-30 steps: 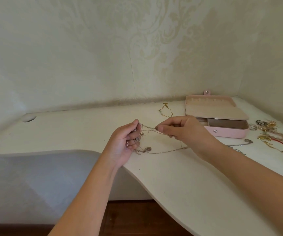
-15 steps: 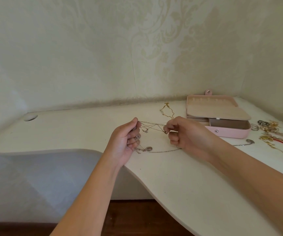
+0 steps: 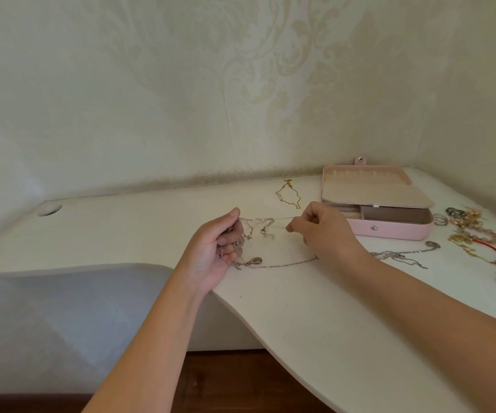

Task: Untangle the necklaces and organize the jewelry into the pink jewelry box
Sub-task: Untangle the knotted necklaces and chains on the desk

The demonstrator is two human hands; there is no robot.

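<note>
- I see the left hand (image 3: 214,251) with its fingers curled round a bunch of thin tangled necklace chains (image 3: 257,226), just above the front edge of the white curved desk (image 3: 300,317). It sits where it was a second ago.
- The right hand (image 3: 323,231) pinches one fine strand between thumb and forefinger, with the other fingers loosely curled. A second ago it was close to the left hand. Now it has drawn off to the right, and the strand runs nearly straight between the two.
- Below the hands a silver chain with an oval pendant (image 3: 255,261) lies on the desk, trailing from the left hand toward the right wrist, much as before.
- The pink rectangular jewelry box (image 3: 390,231) stands open near the back right corner, just behind the right hand, unmoved.
- A thin gold chain (image 3: 288,195) lies by the back edge, left of the box. A loose silver necklace (image 3: 402,254) and a heap of mixed rings and bracelets (image 3: 473,228) lie toward the right edge.
</note>
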